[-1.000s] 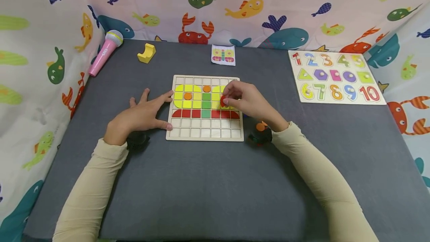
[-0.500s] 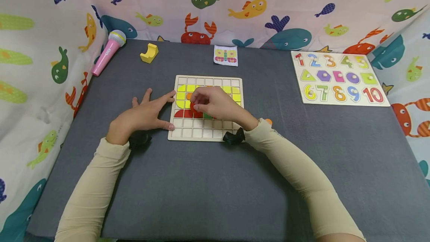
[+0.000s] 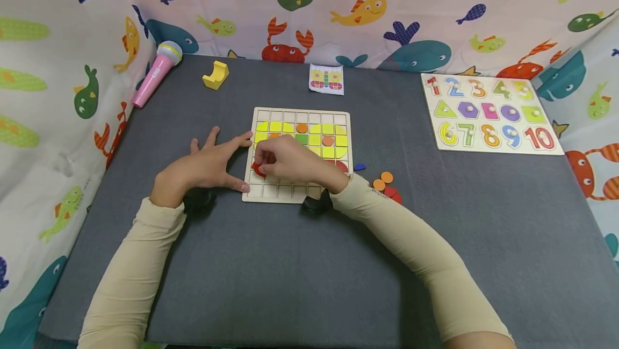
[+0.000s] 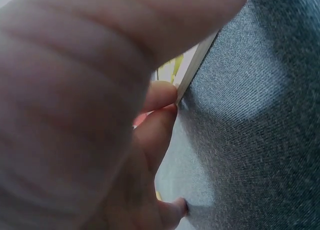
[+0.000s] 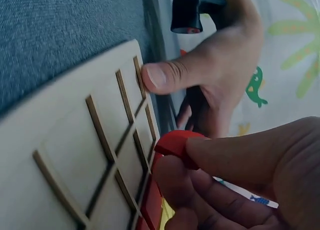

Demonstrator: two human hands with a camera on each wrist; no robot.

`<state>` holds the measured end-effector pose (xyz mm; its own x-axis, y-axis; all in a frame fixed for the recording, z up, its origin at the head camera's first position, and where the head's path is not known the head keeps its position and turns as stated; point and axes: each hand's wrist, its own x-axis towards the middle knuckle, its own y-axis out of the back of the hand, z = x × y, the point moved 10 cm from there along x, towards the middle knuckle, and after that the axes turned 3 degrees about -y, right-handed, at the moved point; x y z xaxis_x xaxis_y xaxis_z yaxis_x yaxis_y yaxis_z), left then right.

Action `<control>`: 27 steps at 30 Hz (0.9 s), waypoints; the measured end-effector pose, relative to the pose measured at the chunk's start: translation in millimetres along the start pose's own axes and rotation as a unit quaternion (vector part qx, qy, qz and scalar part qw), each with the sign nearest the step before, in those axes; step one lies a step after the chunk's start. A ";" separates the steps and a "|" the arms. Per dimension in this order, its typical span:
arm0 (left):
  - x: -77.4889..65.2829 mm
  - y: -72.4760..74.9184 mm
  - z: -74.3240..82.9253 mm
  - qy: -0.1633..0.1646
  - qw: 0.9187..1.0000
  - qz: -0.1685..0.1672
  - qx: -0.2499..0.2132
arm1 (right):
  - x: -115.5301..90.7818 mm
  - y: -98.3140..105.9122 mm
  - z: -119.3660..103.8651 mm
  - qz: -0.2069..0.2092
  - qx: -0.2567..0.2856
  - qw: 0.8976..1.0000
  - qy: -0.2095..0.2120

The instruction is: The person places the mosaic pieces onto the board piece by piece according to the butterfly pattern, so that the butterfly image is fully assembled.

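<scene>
A wooden grid board (image 3: 275, 192) lies mid-table, filled in its upper rows with yellow tiles (image 3: 333, 129), a green tile (image 3: 302, 138), orange discs (image 3: 302, 128) and red tiles (image 3: 342, 166). Between thumb and fingers, my right hand (image 3: 296, 162) pinches a red rounded piece (image 5: 175, 144) over the board's left side. In the right wrist view that piece is close above the grid cells. My left hand (image 3: 205, 166) is spread, its fingertips and thumb at the board's left edge. The right hand covers part of the lower rows in the head view.
Right of the board lie orange discs (image 3: 386, 177), red pieces (image 3: 393, 194) and a blue piece (image 3: 359, 167). A butterfly pattern card (image 3: 326, 80) is behind it. Farther off are a yellow block (image 3: 215, 75), a pink microphone (image 3: 157, 73) and a number puzzle (image 3: 492, 114).
My right hand has carried the red piece leftward across the board, from its right side to its left. The loose pieces on the right are now uncovered. My left hand stays at the edge.
</scene>
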<state>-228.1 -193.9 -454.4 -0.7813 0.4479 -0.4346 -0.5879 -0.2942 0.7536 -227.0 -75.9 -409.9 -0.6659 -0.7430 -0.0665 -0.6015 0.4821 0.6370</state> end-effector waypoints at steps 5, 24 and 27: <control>1.1 -0.3 0.8 -0.004 1.000 0.004 0.002 | 1.0 -6.3 -1.3 0.004 0.004 1.000 0.001; 0.5 0.2 0.4 0.002 1.000 0.003 0.003 | 1.0 -18.0 -7.3 0.009 -0.141 0.989 -0.043; 0.2 0.5 0.9 0.002 1.000 0.005 0.003 | 1.3 -19.3 -7.7 0.006 -0.147 0.988 -0.036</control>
<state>-228.4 -193.2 -453.7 -0.7878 0.4420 -0.4290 -0.5788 -0.2931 0.7610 -212.9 -89.7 -416.3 -0.7079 -0.6985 -0.1048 -0.4463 0.3273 0.8329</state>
